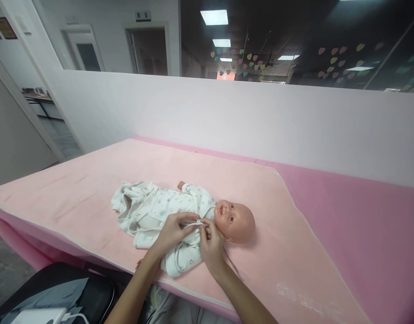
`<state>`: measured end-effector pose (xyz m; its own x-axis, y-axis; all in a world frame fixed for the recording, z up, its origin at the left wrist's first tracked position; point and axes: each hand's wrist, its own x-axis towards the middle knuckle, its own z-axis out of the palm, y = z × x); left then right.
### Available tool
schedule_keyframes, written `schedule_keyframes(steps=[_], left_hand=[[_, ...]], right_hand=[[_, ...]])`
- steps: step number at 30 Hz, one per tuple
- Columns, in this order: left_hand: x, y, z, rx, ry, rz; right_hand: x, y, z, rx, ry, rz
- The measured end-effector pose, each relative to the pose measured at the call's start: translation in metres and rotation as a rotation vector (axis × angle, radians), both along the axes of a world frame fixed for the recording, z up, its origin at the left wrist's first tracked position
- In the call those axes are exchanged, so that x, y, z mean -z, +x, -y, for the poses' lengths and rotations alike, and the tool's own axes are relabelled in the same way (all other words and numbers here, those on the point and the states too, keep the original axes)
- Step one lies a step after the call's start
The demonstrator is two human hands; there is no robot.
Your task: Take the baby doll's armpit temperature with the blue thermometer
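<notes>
A baby doll [239, 222] lies on its back with its head to the right. It wears a white patterned baby garment [169, 202], whose lower part lies crumpled to the left. Over the doll's chest, my left hand [176, 229] is closed, pinching a thin white strip of the garment, which looks like a tie [193, 223]. Close by on the right, my right hand [211, 240] pinches the same strip near the doll's neck. A small teal bit shows between my fingertips. Beside my right forearm, a thin cord [233, 264] trails on the mat.
A light pink mat [267, 265] covers much of the darker pink table surface [348, 207]. Behind it rises a white wall [244, 121] with a window above. Lower left, a black chair [99, 288] holds grey cloth and a white device [40, 316] with a cable.
</notes>
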<state>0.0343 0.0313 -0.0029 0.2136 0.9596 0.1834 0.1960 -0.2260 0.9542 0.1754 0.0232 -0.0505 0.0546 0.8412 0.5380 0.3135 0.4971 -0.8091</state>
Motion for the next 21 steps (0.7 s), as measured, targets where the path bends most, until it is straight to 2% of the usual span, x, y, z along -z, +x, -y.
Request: schedule_keyframes(steps=[11,21], left_hand=[[-0.0007,0.0004,-0.0008,0.051,-0.027,0.061],[-0.0029,0.0004,0.0017,0.051,0.073,0.009]], right_hand=[[-0.0011,0.0019,-0.0004,-0.007,0.026,0.025],[-0.0037,0.0005,-0.0008,-0.036,-0.016,-0.029]])
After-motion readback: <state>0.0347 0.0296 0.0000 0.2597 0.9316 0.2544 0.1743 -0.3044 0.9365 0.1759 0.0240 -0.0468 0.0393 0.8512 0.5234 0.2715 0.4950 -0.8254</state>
